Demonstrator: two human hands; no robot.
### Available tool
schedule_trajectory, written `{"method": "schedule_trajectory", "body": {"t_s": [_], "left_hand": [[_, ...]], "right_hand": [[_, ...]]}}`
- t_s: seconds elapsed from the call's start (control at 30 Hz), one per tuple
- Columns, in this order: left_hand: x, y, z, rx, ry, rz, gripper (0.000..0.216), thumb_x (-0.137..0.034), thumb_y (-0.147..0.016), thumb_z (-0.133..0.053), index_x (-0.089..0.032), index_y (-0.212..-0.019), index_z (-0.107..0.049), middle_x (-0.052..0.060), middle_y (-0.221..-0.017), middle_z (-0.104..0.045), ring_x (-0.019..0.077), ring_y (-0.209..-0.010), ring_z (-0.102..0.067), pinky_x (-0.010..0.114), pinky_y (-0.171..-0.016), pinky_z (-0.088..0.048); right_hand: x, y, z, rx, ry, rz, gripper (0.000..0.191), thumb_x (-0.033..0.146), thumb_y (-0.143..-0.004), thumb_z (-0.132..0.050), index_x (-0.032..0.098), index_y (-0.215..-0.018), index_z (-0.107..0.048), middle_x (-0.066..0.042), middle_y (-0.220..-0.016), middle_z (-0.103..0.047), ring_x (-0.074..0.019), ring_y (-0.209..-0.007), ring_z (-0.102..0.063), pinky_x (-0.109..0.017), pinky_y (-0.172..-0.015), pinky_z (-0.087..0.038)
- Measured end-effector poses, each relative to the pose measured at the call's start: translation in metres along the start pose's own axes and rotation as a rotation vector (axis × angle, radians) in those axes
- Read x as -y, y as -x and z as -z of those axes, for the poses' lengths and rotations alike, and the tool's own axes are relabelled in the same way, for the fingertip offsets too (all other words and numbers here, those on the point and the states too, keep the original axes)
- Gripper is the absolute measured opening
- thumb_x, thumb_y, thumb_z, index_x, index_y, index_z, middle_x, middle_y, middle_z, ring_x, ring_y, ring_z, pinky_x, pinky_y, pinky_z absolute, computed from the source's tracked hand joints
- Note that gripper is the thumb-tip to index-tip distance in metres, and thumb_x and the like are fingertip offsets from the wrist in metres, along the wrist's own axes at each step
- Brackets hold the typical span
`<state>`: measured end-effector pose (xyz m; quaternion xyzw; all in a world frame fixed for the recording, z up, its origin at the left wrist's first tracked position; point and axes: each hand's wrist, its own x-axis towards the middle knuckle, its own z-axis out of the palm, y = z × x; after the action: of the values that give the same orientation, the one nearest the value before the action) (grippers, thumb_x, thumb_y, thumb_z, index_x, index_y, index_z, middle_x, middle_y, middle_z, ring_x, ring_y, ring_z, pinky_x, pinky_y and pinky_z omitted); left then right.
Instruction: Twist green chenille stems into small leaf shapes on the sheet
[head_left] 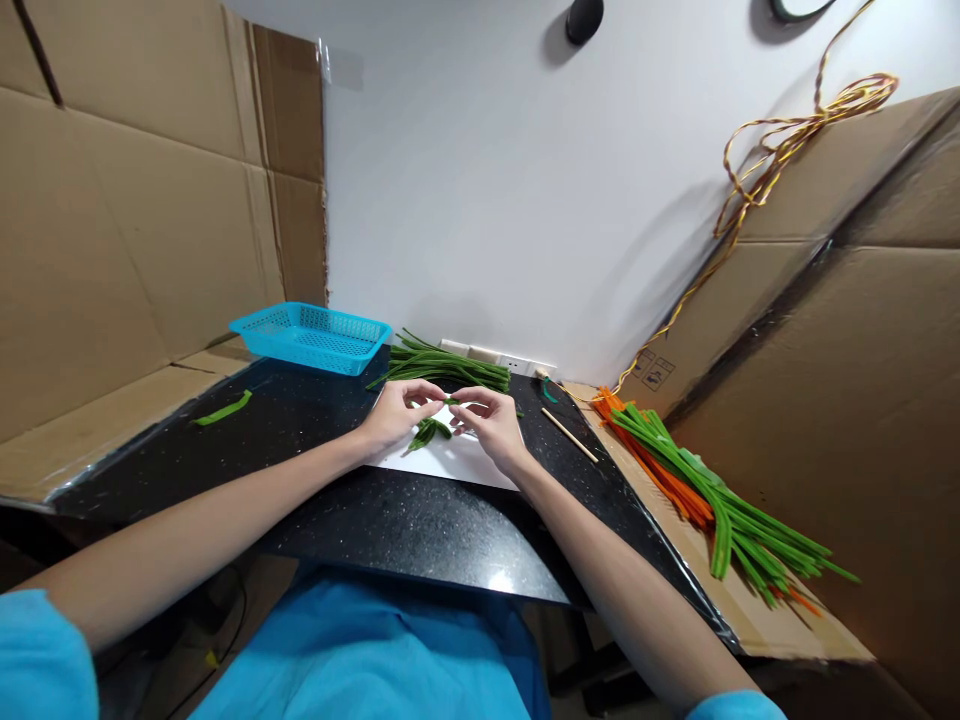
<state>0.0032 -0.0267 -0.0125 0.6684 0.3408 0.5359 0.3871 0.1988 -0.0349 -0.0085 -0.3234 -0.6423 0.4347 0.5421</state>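
Note:
Both hands meet over a white sheet [442, 465] on the dark speckled tabletop. My left hand [405, 410] and my right hand [491, 425] pinch a small dark green pipe cleaner [451, 401] between thumbs and forefingers. Most of that piece is hidden by the fingers. Just below them, a leaf-like green shape of bent pipe cleaners [426, 434] lies on the sheet. Behind the hands rests a bundle of dark green pipe cleaners [450, 366].
A blue perforated basket [315, 340] stands at the back left, with a light green strip [223, 409] nearer. On the right lie a wooden stick [570, 435], orange pipe cleaners [675, 485] and bright green pipe cleaners [739, 515]. Cardboard walls flank the table [360, 530].

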Motion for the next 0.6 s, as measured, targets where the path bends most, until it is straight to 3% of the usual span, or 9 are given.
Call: {"method": "schedule_trajectory", "body": {"t_s": [0.17, 0.4, 0.6], "left_hand": [[0.0014, -0.0001, 0.0009, 0.006, -0.008, 0.0, 0.019, -0.031, -0.079, -0.08, -0.016, -0.09, -0.079, 0.009, -0.094, -0.079, 0.0212, -0.084, -0.072, 0.033, -0.079, -0.054], [-0.0002, 0.0018, -0.0022, 0.079, 0.031, 0.031, 0.025, -0.036, -0.082, -0.079, -0.016, -0.096, -0.079, 0.011, -0.097, -0.08, 0.0238, -0.092, -0.074, 0.035, -0.085, -0.054], [-0.0017, 0.0027, -0.0047, 0.078, 0.025, 0.022, 0.026, -0.04, -0.083, -0.078, -0.015, -0.091, -0.078, 0.01, -0.091, -0.079, 0.0223, -0.085, -0.072, 0.034, -0.08, -0.054]], "right_hand": [[0.0014, -0.0004, -0.0006, 0.001, 0.033, 0.002, 0.037, 0.049, -0.07, -0.091, 0.018, -0.087, -0.078, -0.004, -0.076, -0.072, -0.0166, -0.062, -0.067, -0.031, -0.055, -0.059], [0.0016, -0.0004, -0.0005, 0.013, 0.056, 0.007, 0.037, 0.05, -0.072, -0.089, 0.018, -0.087, -0.078, -0.005, -0.08, -0.074, -0.0161, -0.06, -0.066, -0.03, -0.052, -0.058], [0.0032, 0.0007, -0.0028, 0.011, 0.028, -0.021, 0.041, 0.058, -0.081, -0.08, 0.017, -0.088, -0.077, -0.006, -0.084, -0.073, -0.0155, -0.061, -0.065, -0.029, -0.052, -0.057]]}}
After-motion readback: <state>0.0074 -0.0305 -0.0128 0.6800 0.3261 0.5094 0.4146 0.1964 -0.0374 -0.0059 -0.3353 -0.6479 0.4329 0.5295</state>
